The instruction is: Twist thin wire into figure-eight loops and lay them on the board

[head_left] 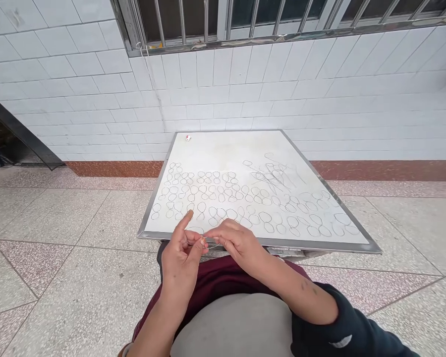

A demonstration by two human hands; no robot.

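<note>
Evidently, the left hand [180,255]'s fingers are pinched together on a thin wire [213,246], one finger raised clear, while the right hand [241,243]'s fingers close on it just beside them. The wire bows under the fingertips, near the desk [230,146]'s closest edge; gripping at two neighbouring spots probably steadies so slight a strand. Beyond the fingers, thin loops [264,217] lie in rough rows, perhaps spread to avoid tangling, with straggling strands [277,181] past the right fingers and a small red-and-white item [188,138] farthest off.
</note>
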